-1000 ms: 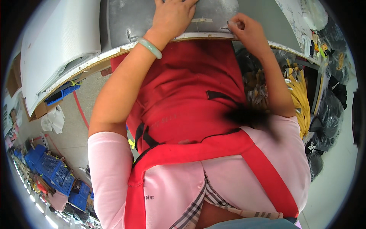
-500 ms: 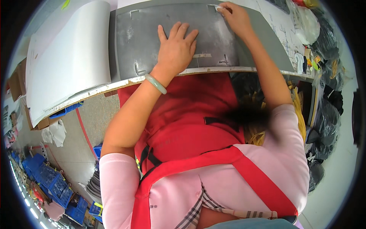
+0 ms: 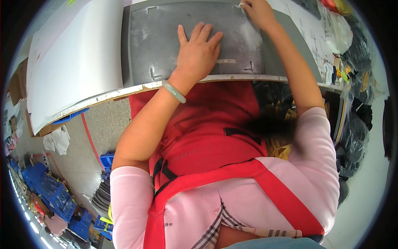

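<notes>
A dull grey sheet (image 3: 166, 45) lies flat on the worktable (image 3: 103, 97) in front of me. My left hand (image 3: 198, 52) rests palm down on it, fingers spread, a pale green bangle (image 3: 174, 91) on the wrist. My right hand (image 3: 257, 10) is stretched to the sheet's far right corner and its fingers are closed on that edge. A short strip of tape (image 3: 226, 61) and dark corner marks (image 3: 250, 67) show on the sheet near my left hand.
A large white sheet (image 3: 74, 62) lies on the table to the left of the grey one. Black and white bags (image 3: 352, 50) pile up at the right. Blue crates (image 3: 49, 195) and crumpled paper (image 3: 58, 139) sit on the floor at lower left.
The view has tilted so more of the table shows. My left hand has spread flat on the grey sheet, and my right hand has moved from the near edge to the far right corner.
</notes>
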Demonstrator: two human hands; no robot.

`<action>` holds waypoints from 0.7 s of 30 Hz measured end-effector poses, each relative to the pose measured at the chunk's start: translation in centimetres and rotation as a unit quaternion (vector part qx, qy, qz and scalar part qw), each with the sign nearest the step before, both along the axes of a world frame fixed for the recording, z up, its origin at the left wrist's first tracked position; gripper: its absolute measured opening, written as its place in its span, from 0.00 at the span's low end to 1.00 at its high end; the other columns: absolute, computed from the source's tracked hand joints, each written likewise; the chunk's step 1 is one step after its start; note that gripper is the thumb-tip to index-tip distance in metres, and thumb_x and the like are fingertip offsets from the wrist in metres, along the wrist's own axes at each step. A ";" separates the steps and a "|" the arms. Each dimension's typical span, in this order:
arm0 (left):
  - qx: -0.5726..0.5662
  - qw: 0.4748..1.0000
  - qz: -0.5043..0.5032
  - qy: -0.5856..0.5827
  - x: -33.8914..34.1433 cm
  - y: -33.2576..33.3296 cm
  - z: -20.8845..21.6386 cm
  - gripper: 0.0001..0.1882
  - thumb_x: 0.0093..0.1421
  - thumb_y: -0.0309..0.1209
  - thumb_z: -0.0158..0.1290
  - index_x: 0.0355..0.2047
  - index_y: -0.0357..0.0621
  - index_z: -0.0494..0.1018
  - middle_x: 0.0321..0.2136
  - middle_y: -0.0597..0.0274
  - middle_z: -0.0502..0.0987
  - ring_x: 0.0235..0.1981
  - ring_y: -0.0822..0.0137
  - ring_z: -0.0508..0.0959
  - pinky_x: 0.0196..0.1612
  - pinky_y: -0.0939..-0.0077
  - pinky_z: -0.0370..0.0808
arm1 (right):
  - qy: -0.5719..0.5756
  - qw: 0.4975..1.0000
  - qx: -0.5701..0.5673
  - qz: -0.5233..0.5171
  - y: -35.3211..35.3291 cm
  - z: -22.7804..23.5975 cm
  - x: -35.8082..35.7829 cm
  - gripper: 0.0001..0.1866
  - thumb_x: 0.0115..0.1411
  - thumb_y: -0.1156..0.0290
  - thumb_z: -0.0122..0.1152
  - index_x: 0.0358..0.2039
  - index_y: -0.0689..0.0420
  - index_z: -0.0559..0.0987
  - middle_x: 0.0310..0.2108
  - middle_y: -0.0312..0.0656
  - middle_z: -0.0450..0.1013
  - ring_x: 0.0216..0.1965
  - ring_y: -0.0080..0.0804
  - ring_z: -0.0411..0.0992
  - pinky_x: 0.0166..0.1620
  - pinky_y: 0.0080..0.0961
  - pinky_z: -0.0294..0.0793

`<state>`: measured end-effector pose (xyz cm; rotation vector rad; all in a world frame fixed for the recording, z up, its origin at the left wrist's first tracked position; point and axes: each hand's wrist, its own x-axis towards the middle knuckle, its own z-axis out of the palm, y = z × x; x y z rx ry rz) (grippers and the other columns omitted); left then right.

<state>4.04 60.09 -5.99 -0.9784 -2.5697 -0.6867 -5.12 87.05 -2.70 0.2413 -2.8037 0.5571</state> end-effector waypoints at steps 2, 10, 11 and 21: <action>-0.004 1.000 0.000 0.004 0.0 0.0 0.0 0.18 0.66 0.37 0.54 0.56 0.54 0.76 0.58 0.59 0.72 0.65 0.56 0.67 0.66 0.24 0.53 | -0.090 0.974 -0.180 -0.109 0.0 0.0 0.6 0.08 0.61 0.71 0.62 0.30 0.64 0.80 0.23 0.46 0.76 0.24 0.38 0.75 0.31 0.36 0.73; -0.016 1.000 0.012 0.010 0.0 -0.2 0.1 0.18 0.66 0.37 0.55 0.56 0.56 0.76 0.58 0.62 0.73 0.65 0.57 0.67 0.66 0.28 0.55 | -0.170 0.972 -0.100 -0.124 -0.5 1.3 -0.5 0.08 0.59 0.72 0.63 0.34 0.65 0.81 0.22 0.40 0.76 0.22 0.25 0.72 0.28 0.27 0.73; -0.014 1.000 0.014 0.012 0.0 -0.1 0.1 0.18 0.66 0.37 0.54 0.56 0.56 0.76 0.58 0.62 0.73 0.65 0.57 0.67 0.66 0.28 0.55 | -0.220 0.961 -0.102 -0.131 -0.5 1.8 -0.8 0.09 0.59 0.72 0.64 0.35 0.65 0.81 0.22 0.40 0.77 0.22 0.25 0.73 0.28 0.27 0.73; -0.005 1.000 0.017 0.003 0.0 0.1 -0.4 0.18 0.66 0.38 0.54 0.55 0.53 0.76 0.58 0.60 0.72 0.66 0.54 0.66 0.65 0.21 0.53 | -0.107 0.978 -0.158 0.084 -14.8 2.4 -2.3 0.12 0.60 0.69 0.66 0.37 0.67 0.82 0.30 0.51 0.80 0.32 0.38 0.78 0.39 0.34 0.77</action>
